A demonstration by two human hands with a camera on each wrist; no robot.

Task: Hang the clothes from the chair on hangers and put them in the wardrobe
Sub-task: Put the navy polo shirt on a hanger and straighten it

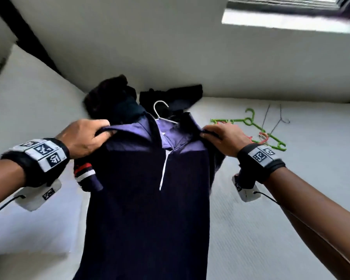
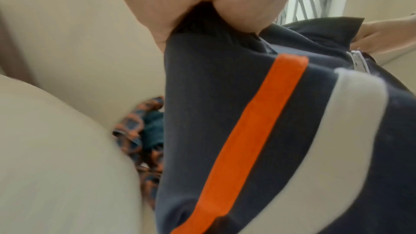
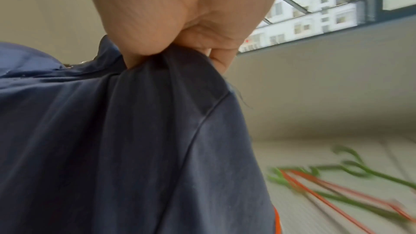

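The shirt (image 1: 148,199) hangs in front of the person over the bed (image 1: 271,229), held up by its two shoulders so it falls flat and the collar stays open. The left hand (image 1: 83,138) has its fingers curled round the left shoulder seam; the left wrist view shows cloth bunched in that fist, with the orange and white sleeve stripes just below. The right hand (image 1: 223,139) pinches the right shoulder likewise, thumb against curled fingers. A white hanger (image 1: 160,112) sits inside the shirt's neck, only its hook sticking out above the collar, so the grip at both shoulders looks meant to settle the cloth evenly over the hanger's arms. Beyond the shirt, against the wall, lies a pile of dark clothes (image 1: 113,98), probably waiting their turn. To the right of the shirt, spare green hangers (image 1: 251,122) lie on the bed within reach.
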